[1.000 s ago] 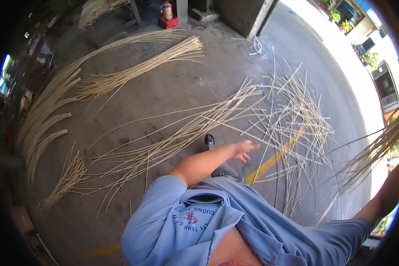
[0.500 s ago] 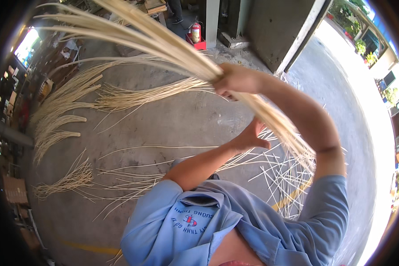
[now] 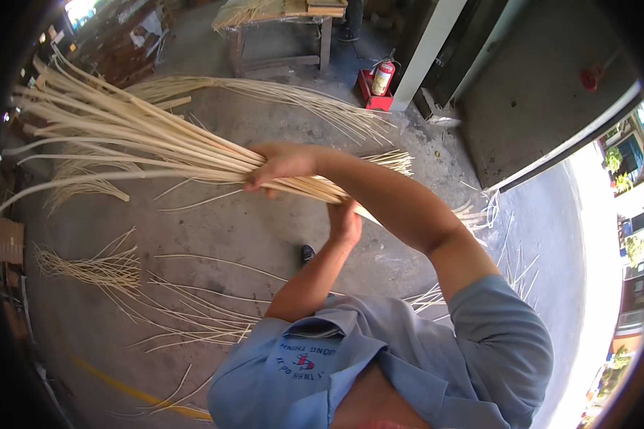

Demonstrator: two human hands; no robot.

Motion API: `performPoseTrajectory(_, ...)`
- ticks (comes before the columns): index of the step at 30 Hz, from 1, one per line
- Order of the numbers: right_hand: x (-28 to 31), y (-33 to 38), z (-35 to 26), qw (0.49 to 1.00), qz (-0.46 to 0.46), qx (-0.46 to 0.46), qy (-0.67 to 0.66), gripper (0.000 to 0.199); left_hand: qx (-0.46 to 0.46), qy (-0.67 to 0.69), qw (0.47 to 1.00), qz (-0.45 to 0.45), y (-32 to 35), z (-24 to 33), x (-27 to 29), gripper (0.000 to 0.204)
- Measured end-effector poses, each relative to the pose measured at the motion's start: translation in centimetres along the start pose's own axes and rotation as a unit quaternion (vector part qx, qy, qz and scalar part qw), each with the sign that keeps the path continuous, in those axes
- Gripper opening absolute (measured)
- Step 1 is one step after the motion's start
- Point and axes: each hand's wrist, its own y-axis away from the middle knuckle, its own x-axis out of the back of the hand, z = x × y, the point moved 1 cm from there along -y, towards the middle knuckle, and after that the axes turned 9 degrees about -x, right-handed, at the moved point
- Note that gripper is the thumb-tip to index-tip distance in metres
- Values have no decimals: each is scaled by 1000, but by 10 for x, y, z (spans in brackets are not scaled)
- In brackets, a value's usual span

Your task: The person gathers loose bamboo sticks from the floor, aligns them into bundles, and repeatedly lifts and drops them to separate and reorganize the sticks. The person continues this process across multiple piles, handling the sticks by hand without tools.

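Red box (image 3: 378, 103): fire extinguisher (image 3: 383, 77) standing inside.
Right hand (image 3: 283, 164): gripping cane bundle (image 3: 193, 149).
Left hand (image 3: 346, 224): touching it, grip hidden from me.

The right hand (image 3: 283, 163) grips a bundle of canes (image 3: 172, 149) above the floor (image 3: 222, 232), one end fanned toward the floor's left edge, while the left hand (image 3: 346, 222) touches it farther along. Other canes (image 3: 89, 269) lie near that left edge. Near the far edge stand a table (image 3: 326, 44) and, in a red tray (image 3: 378, 103), an extinguisher (image 3: 383, 77).

Smooth woody strands (image 3: 193, 151) (fairly matt), rough concrete floor (image 3: 243, 230)
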Motion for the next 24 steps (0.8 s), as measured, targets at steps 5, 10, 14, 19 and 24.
performPoseTrajectory(5, 70, -42, 32, 955, 124, 74, 258, 130, -82, -6, 989, 126, -168, 74, 107, 33)
performPoseTrajectory(10, 139, -10, 189, 962, 100, -135, 216, 118, 14, -13, 959, 282, -259, 92, 106, 27)
performPoseTrajectory(14, 164, -60, 237, 958, 149, 9, 246, 113, -5, -61, 919, 390, -287, 84, 129, 27)
performPoseTrajectory(19, 237, -125, 299, 980, -27, -92, 174, 98, 2, -115, 901, 418, -358, 34, 167, 28)
performPoseTrajectory(24, 300, -158, 332, 986, -77, -93, 117, 83, -3, -214, 864, 456, -423, -4, 159, 27)
